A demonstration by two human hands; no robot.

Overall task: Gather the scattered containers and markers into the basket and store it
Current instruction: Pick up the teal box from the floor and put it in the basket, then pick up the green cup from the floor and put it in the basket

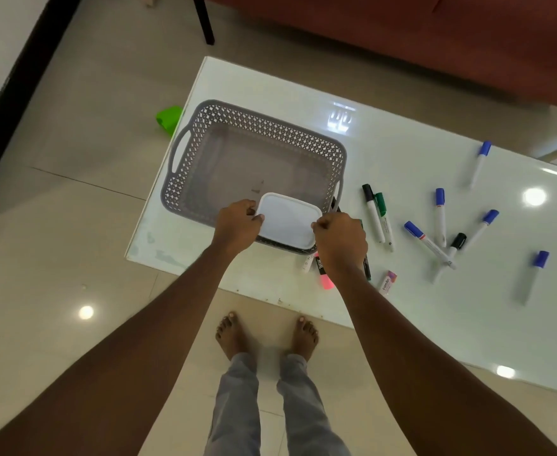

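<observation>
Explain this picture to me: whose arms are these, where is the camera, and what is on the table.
There is no machine here. A person wears a camera on the head, so the one picture looks down along both bare arms to the feet. The left hand and right hand together grip a white lidded container over the near end of a grey basket, which looks otherwise empty. The basket stands on a glossy white table. To its right lie scattered markers, mostly blue-capped, plus black and green ones and a pink highlighter. A green object lies on the floor.
</observation>
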